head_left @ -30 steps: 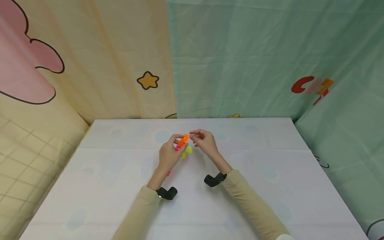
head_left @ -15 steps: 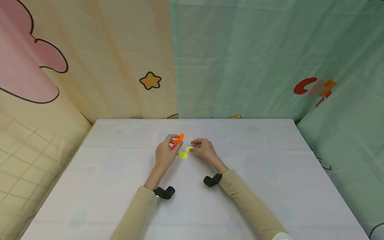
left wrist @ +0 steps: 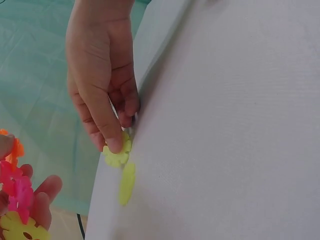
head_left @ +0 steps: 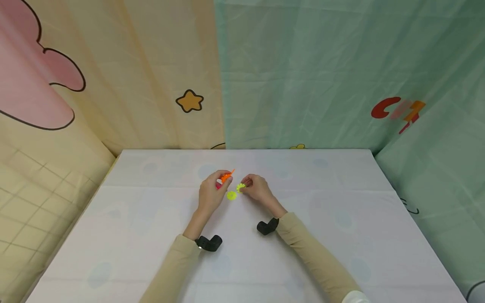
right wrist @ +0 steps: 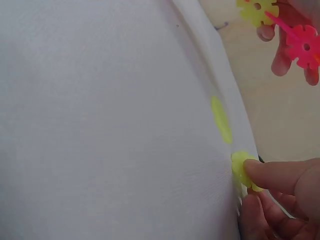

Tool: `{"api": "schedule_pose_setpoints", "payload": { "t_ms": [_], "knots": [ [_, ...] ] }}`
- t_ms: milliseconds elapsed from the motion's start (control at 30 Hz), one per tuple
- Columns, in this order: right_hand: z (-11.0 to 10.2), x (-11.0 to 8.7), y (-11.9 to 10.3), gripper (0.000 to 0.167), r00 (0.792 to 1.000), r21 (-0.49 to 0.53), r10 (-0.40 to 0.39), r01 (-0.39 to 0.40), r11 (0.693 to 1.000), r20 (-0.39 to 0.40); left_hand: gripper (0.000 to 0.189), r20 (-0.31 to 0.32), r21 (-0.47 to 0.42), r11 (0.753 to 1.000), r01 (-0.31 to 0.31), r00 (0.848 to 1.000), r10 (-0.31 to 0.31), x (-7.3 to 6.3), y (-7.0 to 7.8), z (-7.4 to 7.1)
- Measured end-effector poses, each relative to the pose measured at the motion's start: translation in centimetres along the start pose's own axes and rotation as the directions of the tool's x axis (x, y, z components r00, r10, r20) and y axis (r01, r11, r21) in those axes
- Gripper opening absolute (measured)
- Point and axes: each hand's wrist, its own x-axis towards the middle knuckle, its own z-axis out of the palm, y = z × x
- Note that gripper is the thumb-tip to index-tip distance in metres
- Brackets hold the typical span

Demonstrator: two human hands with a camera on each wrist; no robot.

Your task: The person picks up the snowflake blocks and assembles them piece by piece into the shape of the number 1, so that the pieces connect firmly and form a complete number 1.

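Note:
My left hand (head_left: 210, 192) grips a joined chain of notched plastic snowflake discs. Its orange discs (head_left: 226, 177) stick out past the fingertips, while pink discs (left wrist: 19, 187) and a yellow end disc (right wrist: 257, 11) show in the wrist views; the palm side hides part of it. To its right, my right hand (head_left: 259, 189) pinches a loose yellow snowflake disc (head_left: 240, 187) between thumb and fingers, tilted up close over the cloth. A second yellow disc (head_left: 231, 195) lies flat on the table between the hands.
A white cloth covers the table (head_left: 303, 252), whose far edge runs along printed curtains (head_left: 295, 75). Each wrist wears a black camera mount, one on the left (head_left: 210, 243) and one on the right (head_left: 267, 227).
My right hand has come down from beside the chain's orange end and taken hold of a yellow disc, now tilted up. My left hand has shifted slightly left and turned the chain.

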Motion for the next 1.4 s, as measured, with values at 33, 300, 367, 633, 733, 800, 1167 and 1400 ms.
{"api": "schedule_pose_setpoints", "payload": {
  "t_ms": [33, 300, 367, 633, 733, 800, 1167, 1400],
  "knots": [
    [-0.1, 0.0, 0.1, 0.02, 1.0, 0.01, 0.0, 0.0, 1.0, -0.001, 0.024, 0.001, 0.003, 1.0, -0.001, 1.0, 0.001, 0.0, 0.0, 0.0],
    [-1.2, -0.4, 0.2, 0.019, 1.0, 0.091, 0.002, -0.002, 0.996, 0.002, 0.023, 0.014, -0.02, 1.0, -0.005, 1.0, 0.006, 0.0, 0.3, 0.3],
    [-1.6, -0.5, 0.1, 0.021, 1.0, 0.107, -0.003, 0.004, 0.994, -0.011, 0.022, 0.024, -0.023, 1.0, -0.006, 1.0, 0.006, -0.1, 0.4, 0.4],
    [-2.9, -0.9, -1.1, 0.025, 0.994, 0.201, -0.024, 0.045, 0.979, -0.106, 0.022, 0.074, -0.026, 0.999, 0.02, 0.997, -0.018, -0.1, 0.6, 0.4],
    [-3.3, -1.1, -1.5, 0.024, 0.99, 0.23, -0.039, 0.069, 0.971, -0.134, 0.023, 0.074, -0.023, 1.0, 0.012, 0.997, -0.011, -0.1, 0.8, 0.4],
    [-3.5, -1.2, -1.7, 0.024, 0.987, 0.243, -0.046, 0.083, 0.966, -0.152, 0.024, 0.075, -0.02, 1.0, 0.009, 0.997, -0.007, -0.1, 0.8, 0.5],
    [-4.0, -1.5, -2.7, 0.025, 0.972, 0.322, -0.081, 0.151, 0.935, -0.222, 0.02, 0.081, -0.037, 0.999, -0.002, 0.997, 0.005, -0.2, 1.1, 1.0],
    [-3.9, -1.8, -3.0, 0.026, 0.965, 0.359, -0.089, 0.176, 0.917, -0.247, 0.017, 0.075, -0.034, 0.999, -0.025, 0.997, 0.027, -0.3, 1.4, 1.2]
  ]
}}
